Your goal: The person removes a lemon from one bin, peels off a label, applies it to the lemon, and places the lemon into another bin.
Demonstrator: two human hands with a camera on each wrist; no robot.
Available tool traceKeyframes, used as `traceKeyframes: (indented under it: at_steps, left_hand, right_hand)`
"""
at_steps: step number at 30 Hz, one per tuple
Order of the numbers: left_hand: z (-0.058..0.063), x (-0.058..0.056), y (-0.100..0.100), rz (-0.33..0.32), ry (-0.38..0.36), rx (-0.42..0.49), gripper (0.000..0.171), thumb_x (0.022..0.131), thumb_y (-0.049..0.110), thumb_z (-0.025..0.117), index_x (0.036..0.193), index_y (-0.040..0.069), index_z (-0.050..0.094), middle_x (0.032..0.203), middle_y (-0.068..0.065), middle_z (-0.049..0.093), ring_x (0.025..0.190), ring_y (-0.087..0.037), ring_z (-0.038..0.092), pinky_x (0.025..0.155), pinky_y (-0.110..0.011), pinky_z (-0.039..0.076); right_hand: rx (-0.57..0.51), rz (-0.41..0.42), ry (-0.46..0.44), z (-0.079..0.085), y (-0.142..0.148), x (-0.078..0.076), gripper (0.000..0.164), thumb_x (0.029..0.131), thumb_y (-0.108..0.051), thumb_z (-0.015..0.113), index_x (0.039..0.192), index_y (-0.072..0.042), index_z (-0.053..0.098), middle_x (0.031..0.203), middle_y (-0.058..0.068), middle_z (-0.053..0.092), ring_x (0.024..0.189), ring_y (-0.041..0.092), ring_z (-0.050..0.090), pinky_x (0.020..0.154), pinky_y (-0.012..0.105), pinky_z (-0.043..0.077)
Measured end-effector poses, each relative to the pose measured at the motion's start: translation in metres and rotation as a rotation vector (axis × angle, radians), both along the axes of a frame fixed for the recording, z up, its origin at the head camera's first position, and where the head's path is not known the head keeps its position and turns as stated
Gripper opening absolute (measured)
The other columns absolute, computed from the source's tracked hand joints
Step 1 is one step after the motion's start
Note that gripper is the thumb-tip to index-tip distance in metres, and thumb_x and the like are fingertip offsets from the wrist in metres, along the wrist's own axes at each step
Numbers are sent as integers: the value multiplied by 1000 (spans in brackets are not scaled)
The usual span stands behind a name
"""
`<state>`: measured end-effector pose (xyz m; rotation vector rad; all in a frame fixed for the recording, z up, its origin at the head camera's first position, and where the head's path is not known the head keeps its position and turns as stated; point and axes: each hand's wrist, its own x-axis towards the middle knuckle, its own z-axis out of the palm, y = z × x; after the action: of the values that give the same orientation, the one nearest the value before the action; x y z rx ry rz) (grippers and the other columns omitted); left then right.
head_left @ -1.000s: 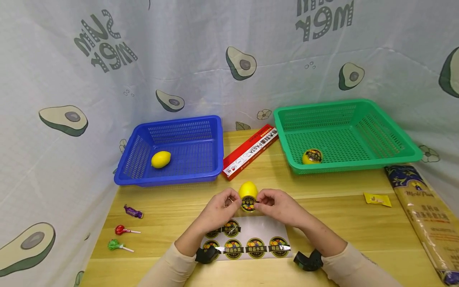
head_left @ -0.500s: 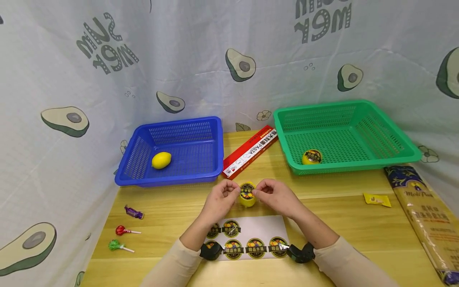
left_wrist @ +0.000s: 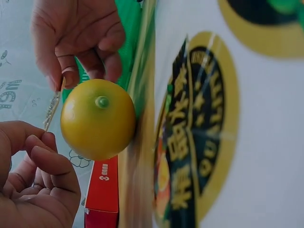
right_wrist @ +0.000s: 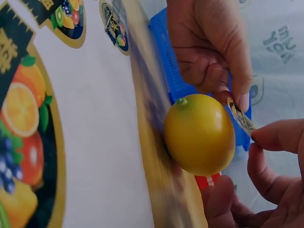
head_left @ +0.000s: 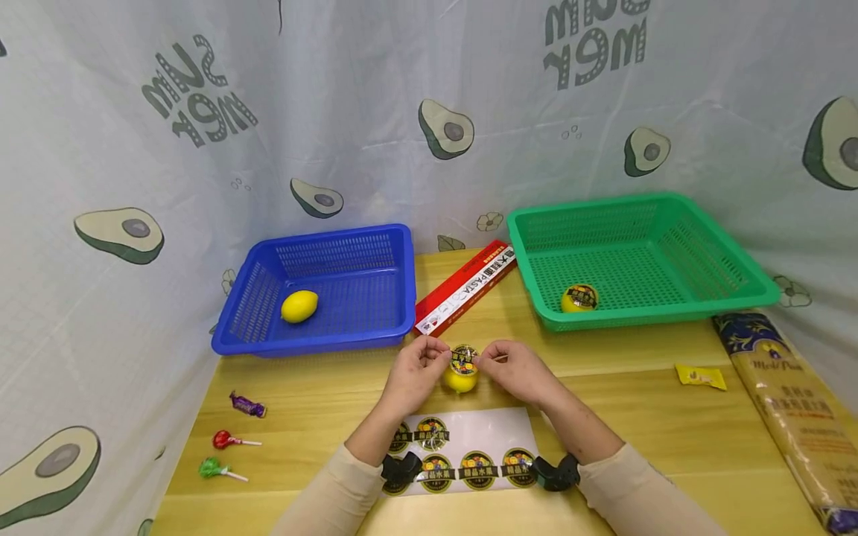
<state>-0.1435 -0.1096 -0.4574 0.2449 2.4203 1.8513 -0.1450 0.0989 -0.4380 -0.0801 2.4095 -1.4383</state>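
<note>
A round black-and-gold fruit sticker is stretched between both hands, over the far part of a yellow lemon on the table. My left hand pinches the sticker's left edge between thumb and forefinger; my right hand pinches its right edge. In the left wrist view the sticker is seen edge-on, a small gap from the lemon. The right wrist view has the sticker close beside the lemon; whether they touch there I cannot tell.
A white sticker sheet lies in front. Behind stand a blue basket with a lemon, a red pasta box and a green basket with a stickered lemon. Sweets lie left, a pasta bag right.
Both hands have carried the sticker away from me, from the lemon's near side to over its far part. More of the lemon's near end now shows. Both pinches have stayed on the sticker.
</note>
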Motion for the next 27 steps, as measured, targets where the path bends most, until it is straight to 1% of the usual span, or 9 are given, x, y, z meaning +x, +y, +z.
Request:
traceKeyframes:
  at_steps: [6,11,14,18,21,27]
  left_hand:
    - [1,-1,1,-4,-2,24,16,96,11,67,106,-2,68,90,-14,66,72,-8,54,63,-16,45]
    - [-1,-1,-1,9,-29,58,16,95,7,68,107,-4,68,90,-16,65,73,-8,53,63,-16,44]
    - [-2,-1,-1,18,-40,57,16,95,7,68,106,-4,68,87,-15,64,71,-7,52,62,-16,43]
    - [-2,-1,0,32,-48,49,17,94,7,68,108,-4,67,86,-12,64,67,-7,50,58,-16,41]
    - [-4,-2,1,40,-52,49,19,95,6,67,110,-5,66,86,-12,64,65,-7,48,56,-16,40]
    - [-5,-2,1,42,-55,44,20,94,8,68,110,-4,67,87,-13,65,66,-7,51,58,-16,41]
  right_hand:
    - [-6,-21,-17,-2,-3,-1,21,96,-25,67,93,-4,68,67,0,56,61,15,50,55,27,40]
    - [-23,-36,-44,-4,-7,1,21,96,-25,68,95,-3,69,73,4,60,64,15,53,58,27,44]
    - [-33,-36,-54,-5,-7,1,22,97,-25,68,96,-3,68,78,6,63,65,16,56,61,27,48]
    - [-47,-35,-59,-8,-8,0,21,97,-24,67,95,-2,67,90,9,67,67,16,60,65,29,54]
    - [-69,-36,-70,-10,-8,0,22,97,-23,67,95,-1,66,99,11,68,71,16,63,68,29,58]
    - [-120,-40,-104,-12,-9,-1,22,99,-21,66,98,1,65,104,14,66,82,17,67,76,33,63]
